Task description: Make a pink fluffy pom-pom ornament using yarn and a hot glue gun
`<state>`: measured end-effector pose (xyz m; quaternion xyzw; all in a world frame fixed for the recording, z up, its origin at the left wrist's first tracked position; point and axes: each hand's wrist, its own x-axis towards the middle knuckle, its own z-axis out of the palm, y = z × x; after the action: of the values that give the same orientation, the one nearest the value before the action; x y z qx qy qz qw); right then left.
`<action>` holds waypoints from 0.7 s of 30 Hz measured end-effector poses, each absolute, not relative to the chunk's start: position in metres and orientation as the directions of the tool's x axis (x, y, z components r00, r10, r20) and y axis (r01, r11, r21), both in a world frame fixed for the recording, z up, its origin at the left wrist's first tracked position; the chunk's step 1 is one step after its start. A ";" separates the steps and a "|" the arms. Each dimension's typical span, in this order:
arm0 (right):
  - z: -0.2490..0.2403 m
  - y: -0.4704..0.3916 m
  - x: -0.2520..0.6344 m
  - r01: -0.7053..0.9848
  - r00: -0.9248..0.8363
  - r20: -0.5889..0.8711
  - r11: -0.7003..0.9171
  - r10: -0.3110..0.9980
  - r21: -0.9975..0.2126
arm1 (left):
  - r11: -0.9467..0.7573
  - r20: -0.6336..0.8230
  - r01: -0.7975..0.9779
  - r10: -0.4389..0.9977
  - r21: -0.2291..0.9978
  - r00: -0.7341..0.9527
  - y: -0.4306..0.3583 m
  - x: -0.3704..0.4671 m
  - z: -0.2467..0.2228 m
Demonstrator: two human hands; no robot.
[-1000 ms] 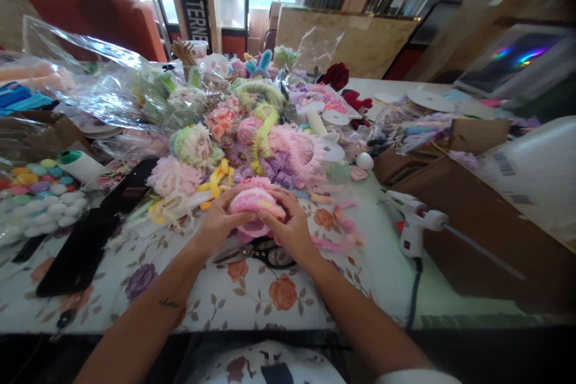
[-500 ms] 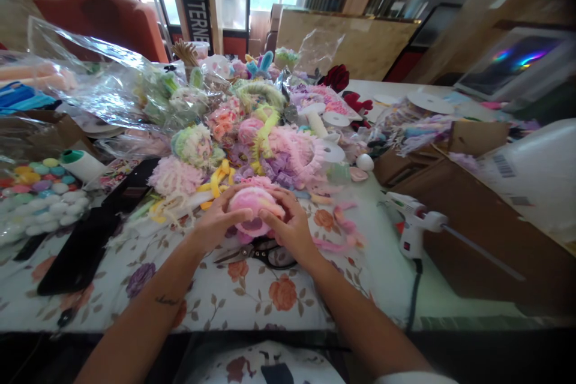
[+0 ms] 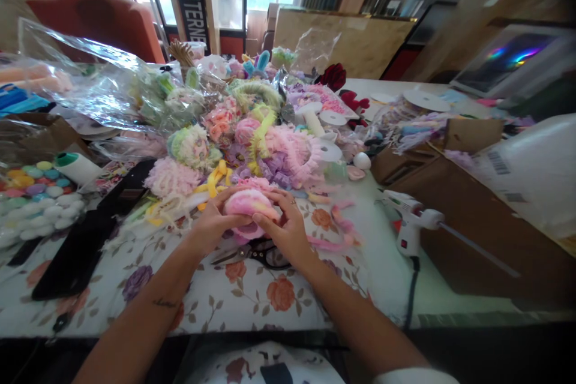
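Observation:
A fluffy pink bundle point(image 3: 250, 203) with pale yellow patches is held between both hands above the flowered cloth. My left hand point(image 3: 216, 219) grips its left side, with the thumb across the front. My right hand point(image 3: 288, 225) wraps round its right side, the thumb also pressed on the front. Black-handled scissors point(image 3: 255, 253) lie on the cloth just below the hands, partly covered by the right one. A pink fluffy strip point(image 3: 344, 228) trails over the cloth to the right. Yellow ribbon point(image 3: 218, 179) lies beyond the left hand.
Yarn flowers and trims point(image 3: 292, 156) are heaped behind the hands. At the right are a white glue gun point(image 3: 407, 222) and a cardboard box point(image 3: 477, 240). A black phone point(image 3: 74, 258), a thread spool point(image 3: 78, 168) and bagged pompoms point(image 3: 40, 204) lie at the left.
The pink bundle has been tilted or squeezed between the hands, and its upper part now looks flatter and wider. The thumbs have shifted slightly lower. The whole view has moved a little.

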<state>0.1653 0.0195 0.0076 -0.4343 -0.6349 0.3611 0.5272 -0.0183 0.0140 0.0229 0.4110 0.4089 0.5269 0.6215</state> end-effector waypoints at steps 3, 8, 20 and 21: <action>0.010 0.018 0.165 0.192 -0.060 0.365 0.370 0.929 -0.909 | 0.110 -0.083 -0.353 0.992 0.929 0.090 0.013 -0.016 0.022; 0.010 0.017 0.164 0.199 -0.048 0.374 0.376 0.926 -0.905 | 0.128 -0.102 -0.388 0.991 0.913 0.088 0.012 -0.012 0.023; 0.009 0.021 0.165 0.131 -0.067 0.338 0.344 0.939 -0.930 | 0.199 -0.132 -0.347 0.969 0.916 0.207 0.014 -0.024 0.032; 0.009 0.021 0.165 0.128 -0.067 0.335 0.341 0.940 -0.931 | 0.195 -0.130 -0.348 0.971 0.917 0.201 0.014 -0.024 0.032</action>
<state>0.1648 0.0210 0.0089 -0.4288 -0.6228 0.3818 0.5314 -0.0237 0.0140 0.0324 0.3963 0.3928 0.4954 0.6658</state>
